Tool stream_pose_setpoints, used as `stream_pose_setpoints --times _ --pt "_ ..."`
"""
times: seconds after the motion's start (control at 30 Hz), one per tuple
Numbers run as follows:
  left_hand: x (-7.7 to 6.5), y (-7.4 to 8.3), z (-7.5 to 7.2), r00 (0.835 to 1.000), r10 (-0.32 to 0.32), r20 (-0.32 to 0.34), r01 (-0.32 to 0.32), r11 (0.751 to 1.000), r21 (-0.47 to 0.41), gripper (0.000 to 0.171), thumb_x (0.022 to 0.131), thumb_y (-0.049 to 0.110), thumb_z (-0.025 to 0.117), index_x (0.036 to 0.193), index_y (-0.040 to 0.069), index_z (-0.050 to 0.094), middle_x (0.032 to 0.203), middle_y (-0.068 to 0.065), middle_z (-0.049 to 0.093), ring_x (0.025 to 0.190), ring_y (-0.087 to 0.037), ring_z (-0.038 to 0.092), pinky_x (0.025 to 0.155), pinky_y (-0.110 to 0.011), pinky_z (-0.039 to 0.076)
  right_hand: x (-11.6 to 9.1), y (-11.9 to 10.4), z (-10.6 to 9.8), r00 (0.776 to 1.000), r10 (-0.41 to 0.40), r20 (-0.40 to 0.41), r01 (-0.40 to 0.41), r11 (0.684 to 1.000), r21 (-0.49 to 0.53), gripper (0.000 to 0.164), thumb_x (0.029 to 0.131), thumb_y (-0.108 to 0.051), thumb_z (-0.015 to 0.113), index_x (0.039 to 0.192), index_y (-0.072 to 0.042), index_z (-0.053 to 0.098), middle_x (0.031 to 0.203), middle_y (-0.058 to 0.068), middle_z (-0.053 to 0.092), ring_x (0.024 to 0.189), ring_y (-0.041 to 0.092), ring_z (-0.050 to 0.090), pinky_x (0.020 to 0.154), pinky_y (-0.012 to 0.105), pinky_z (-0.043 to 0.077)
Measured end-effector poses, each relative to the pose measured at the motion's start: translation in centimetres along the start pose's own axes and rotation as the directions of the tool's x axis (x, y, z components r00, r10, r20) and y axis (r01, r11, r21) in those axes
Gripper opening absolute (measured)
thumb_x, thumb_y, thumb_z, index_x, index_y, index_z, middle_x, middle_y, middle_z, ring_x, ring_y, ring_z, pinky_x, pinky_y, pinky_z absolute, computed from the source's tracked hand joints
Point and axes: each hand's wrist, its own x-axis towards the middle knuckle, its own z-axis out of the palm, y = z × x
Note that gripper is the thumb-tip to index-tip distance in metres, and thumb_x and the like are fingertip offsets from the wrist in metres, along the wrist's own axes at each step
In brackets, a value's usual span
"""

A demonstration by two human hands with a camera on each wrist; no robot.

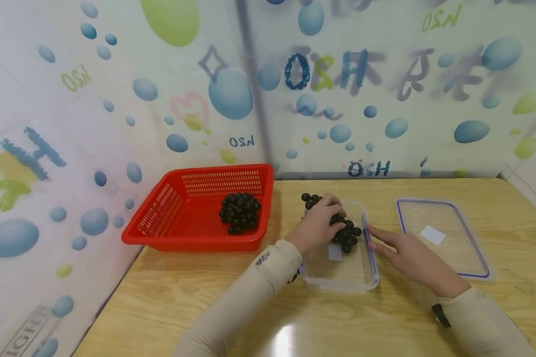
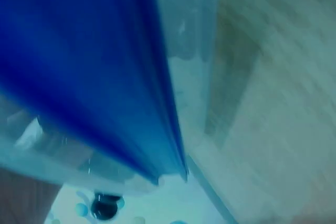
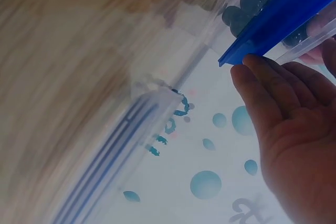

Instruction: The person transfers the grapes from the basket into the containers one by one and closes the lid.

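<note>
My left hand [image 1: 318, 223] grips a bunch of dark grapes [image 1: 346, 237] at the clear plastic box [image 1: 339, 285]. Some of the grapes show beyond the knuckles, over the box's far left corner; the palm hides the middle of the bunch. Against the box's right side rest the fingertips of my right hand [image 1: 413, 258], its fingers nearly straight. The right wrist view shows that hand [image 3: 294, 114] beside the box's blue clip [image 3: 273, 30]. Close up in the left wrist view is a blue clip [image 2: 100, 61], with a dark grape [image 2: 104, 207] below it.
A red plastic basket [image 1: 196, 243] stands at the left with another bunch of dark grapes [image 1: 239, 213] in it. To the right lies the clear lid [image 1: 446, 223] with a blue seal. A patterned wall covering [image 1: 286, 124] rises behind the wooden table [image 1: 232, 302].
</note>
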Motion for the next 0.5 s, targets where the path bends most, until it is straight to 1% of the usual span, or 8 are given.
stream_pose_setpoints --times 0.13,0.23,0.3,0.37,0.4,0.43,0.5 --pt "-0.2 -0.4 -0.2 0.994 0.069 0.081 -0.073 0.996 0.049 0.016 0.095 0.018 0.067 0.11 0.011 0.066 0.117 0.003 0.055 0.103 -0.007 0.055 0.088 -0.013 0.043 0.0 -0.1 -0.1 1.0 0.006 0.0 -0.006 1.0 0.002 0.057 0.102 -0.038 0.052 0.147 -0.003 0.044 0.138 0.023 0.051 0.119 0.042 0.054 0.091 0.059 0.045" --pt "-0.5 -0.8 -0.1 0.988 0.088 0.129 -0.096 0.994 0.055 0.019 0.096 0.019 0.065 0.113 0.012 0.063 0.116 0.002 0.059 0.104 -0.007 0.057 0.089 -0.014 0.043 0.1 0.0 -0.1 1.0 0.004 -0.001 -0.004 1.0 0.002 0.056 0.102 -0.036 0.053 0.146 -0.003 0.044 0.138 0.023 0.051 0.119 0.043 0.053 0.092 0.059 0.044" --pt "-0.7 -1.0 -0.1 0.985 0.081 0.153 -0.088 0.995 0.042 0.02 0.098 0.019 0.062 0.116 0.012 0.061 0.116 0.001 0.06 0.103 -0.006 0.058 0.087 -0.015 0.045 0.1 0.0 -0.1 1.0 0.002 -0.005 -0.002 1.0 -0.001 0.055 0.102 -0.035 0.053 0.146 -0.003 0.044 0.137 0.023 0.051 0.119 0.042 0.054 0.092 0.058 0.045" --pt "-0.7 -1.2 0.0 0.982 0.071 0.178 -0.078 0.996 0.035 0.019 0.1 0.019 0.059 0.118 0.012 0.057 0.115 0.001 0.061 0.095 -0.005 0.059 0.081 -0.015 0.047 0.1 0.1 -0.1 1.0 0.001 -0.01 -0.001 1.0 -0.002 0.055 0.102 -0.035 0.053 0.146 -0.003 0.045 0.137 0.023 0.052 0.119 0.042 0.054 0.091 0.058 0.045" --pt "-0.7 -1.2 0.1 0.979 0.074 0.191 -0.084 0.995 0.046 0.018 0.101 0.019 0.057 0.118 0.012 0.056 0.113 0.001 0.06 0.089 -0.004 0.059 0.077 -0.015 0.047 0.1 0.0 -0.1 1.0 0.002 -0.011 -0.002 1.0 -0.001 0.055 0.102 -0.036 0.052 0.146 -0.003 0.045 0.137 0.023 0.052 0.119 0.042 0.054 0.091 0.058 0.045" --pt "-0.8 -1.2 0.1 0.976 0.078 0.204 -0.094 0.993 0.068 0.017 0.102 0.019 0.055 0.118 0.012 0.054 0.111 0.001 0.06 0.083 -0.004 0.059 0.073 -0.016 0.047 0.1 0.0 0.0 1.0 0.004 -0.008 -0.003 1.0 0.004 0.055 0.102 -0.036 0.052 0.146 -0.003 0.045 0.138 0.023 0.051 0.119 0.042 0.053 0.092 0.058 0.045" --pt "-0.8 -1.2 0.3 0.972 0.096 0.217 -0.128 0.982 0.14 0.015 0.103 0.021 0.051 0.116 0.013 0.052 0.104 0.002 0.06 0.072 -0.006 0.056 0.065 -0.017 0.046 0.1 0.0 0.0 1.0 0.005 -0.003 -0.005 1.0 0.009 0.056 0.102 -0.036 0.052 0.146 -0.002 0.045 0.138 0.023 0.051 0.12 0.043 0.052 0.092 0.059 0.044"
